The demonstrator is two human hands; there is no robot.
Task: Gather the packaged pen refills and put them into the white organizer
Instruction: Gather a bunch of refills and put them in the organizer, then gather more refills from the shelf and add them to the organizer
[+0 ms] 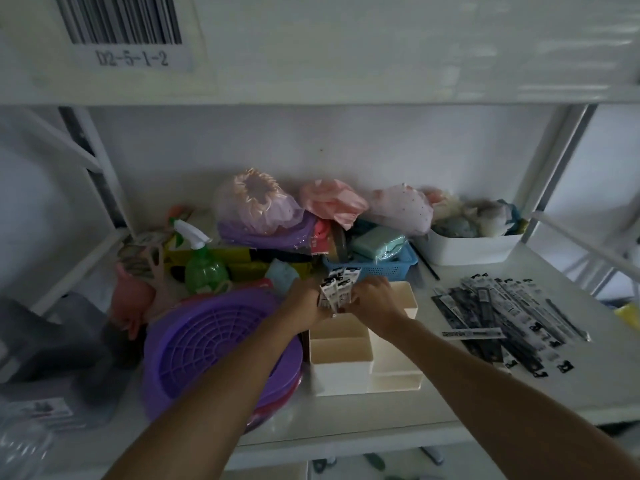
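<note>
1. A white shelf (346,410) carries everything; a purple basin (207,344) sits at the left.
2. The white organizer (341,358) stands beside it.
3. Loose refill packs (502,317) lie to its right.
4. Left hand (304,299) and right hand (372,299) together grip a bundle of refills (337,289) upright over the organizer.

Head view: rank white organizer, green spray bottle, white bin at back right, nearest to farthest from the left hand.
1. White organizer: directly below the left hand, which grips a bundle of packaged pen refills together with the right hand.
2. Green spray bottle: off to the left, behind the purple basin.
3. White bin: back right of the shelf, farthest.
</note>
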